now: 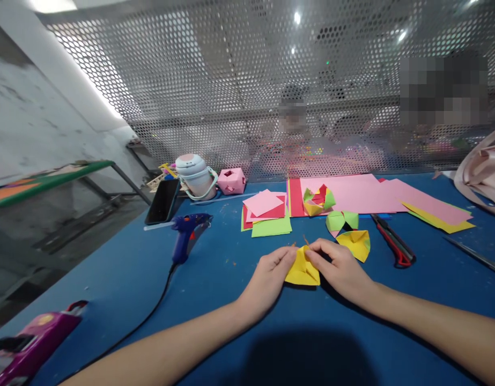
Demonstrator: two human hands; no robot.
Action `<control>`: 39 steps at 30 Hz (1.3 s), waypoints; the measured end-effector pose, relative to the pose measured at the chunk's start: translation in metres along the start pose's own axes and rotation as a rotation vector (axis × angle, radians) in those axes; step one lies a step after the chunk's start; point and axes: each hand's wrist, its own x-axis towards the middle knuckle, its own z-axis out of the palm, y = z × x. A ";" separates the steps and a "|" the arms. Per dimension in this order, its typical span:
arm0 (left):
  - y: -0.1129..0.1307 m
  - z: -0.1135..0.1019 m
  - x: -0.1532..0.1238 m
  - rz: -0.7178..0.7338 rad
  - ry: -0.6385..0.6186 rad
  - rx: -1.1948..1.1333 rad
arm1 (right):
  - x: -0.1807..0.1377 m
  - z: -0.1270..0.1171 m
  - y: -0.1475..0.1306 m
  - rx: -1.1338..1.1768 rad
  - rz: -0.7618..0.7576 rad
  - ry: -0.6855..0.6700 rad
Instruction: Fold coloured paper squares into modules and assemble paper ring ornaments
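A folded piece of yellow paper is pinched between my two hands, just above the blue table. My left hand grips its left edge with thumb and fingers together. On the other side, my right hand closes on its upper right edge. Just beyond my right hand lies another folded yellow paper piece, beside a green folded piece. Farther back sits a joined paper model in green, red and yellow. Square paper sheets in pink, red and green are stacked ahead of my left hand.
A blue glue gun stands at left, its cord running to a purple power strip. Behind it are a phone, a white cup and a pink paper model. A red-black cutter and scissors lie right.
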 end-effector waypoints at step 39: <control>-0.001 -0.001 0.004 0.055 -0.060 0.165 | 0.003 -0.003 0.004 0.145 -0.032 -0.001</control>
